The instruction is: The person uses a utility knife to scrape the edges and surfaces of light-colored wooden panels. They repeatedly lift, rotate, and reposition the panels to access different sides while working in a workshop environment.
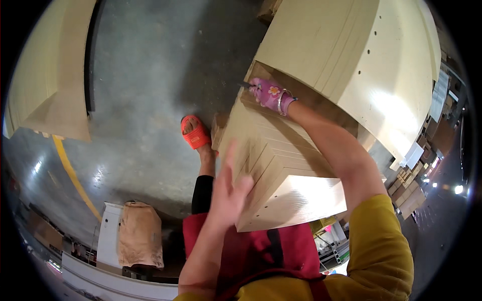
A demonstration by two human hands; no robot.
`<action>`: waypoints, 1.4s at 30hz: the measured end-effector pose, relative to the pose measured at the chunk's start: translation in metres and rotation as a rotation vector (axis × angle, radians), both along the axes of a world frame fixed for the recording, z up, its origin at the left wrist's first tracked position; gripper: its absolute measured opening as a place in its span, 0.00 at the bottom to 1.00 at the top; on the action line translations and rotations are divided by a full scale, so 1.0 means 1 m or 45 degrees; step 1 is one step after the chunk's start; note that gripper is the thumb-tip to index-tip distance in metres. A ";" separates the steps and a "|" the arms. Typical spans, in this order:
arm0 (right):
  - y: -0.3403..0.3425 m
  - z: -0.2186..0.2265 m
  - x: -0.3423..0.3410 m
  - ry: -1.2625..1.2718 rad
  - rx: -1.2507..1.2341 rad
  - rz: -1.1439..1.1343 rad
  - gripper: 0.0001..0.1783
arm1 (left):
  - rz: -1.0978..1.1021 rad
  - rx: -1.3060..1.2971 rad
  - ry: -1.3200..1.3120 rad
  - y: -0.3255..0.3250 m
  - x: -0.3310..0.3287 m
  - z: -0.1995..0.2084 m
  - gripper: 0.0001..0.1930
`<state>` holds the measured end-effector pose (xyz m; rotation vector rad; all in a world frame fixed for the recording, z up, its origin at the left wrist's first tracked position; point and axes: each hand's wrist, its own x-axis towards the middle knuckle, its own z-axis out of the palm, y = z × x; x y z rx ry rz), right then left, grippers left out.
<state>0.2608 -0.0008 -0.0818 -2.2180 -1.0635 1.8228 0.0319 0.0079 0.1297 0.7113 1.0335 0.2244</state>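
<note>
Panel stack (281,165): centre-right, long axis running near-right to far-left. Left hand (228,193), fingers spread open, flat against near-left face. Right hand (271,95), pink-gloved, fingers closed on dark tool (246,86) at far edge.

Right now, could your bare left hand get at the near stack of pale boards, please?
Probably yes: the left hand is open and already at the side of the near stack of boards, with nothing between them.

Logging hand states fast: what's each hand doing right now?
Left hand: open, fingers spread, against the near stack of pale panels.
Right hand: gloved, closed on a small dark tool.
</note>
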 end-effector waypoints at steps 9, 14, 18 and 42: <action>0.002 -0.002 -0.019 -0.033 0.078 0.072 0.10 | -0.241 0.006 0.339 -0.017 -0.004 -0.120 0.32; -0.002 -0.008 -0.022 -0.144 0.300 0.062 0.18 | 0.829 -0.660 0.624 -0.080 -0.052 -0.189 0.28; 0.021 -0.009 -0.027 0.116 -0.313 -0.156 0.27 | 0.772 -1.105 0.469 -0.089 -0.039 -0.175 0.26; 0.019 -0.010 -0.033 0.129 -0.096 0.133 0.11 | 0.651 -1.212 0.451 -0.124 -0.052 -0.218 0.29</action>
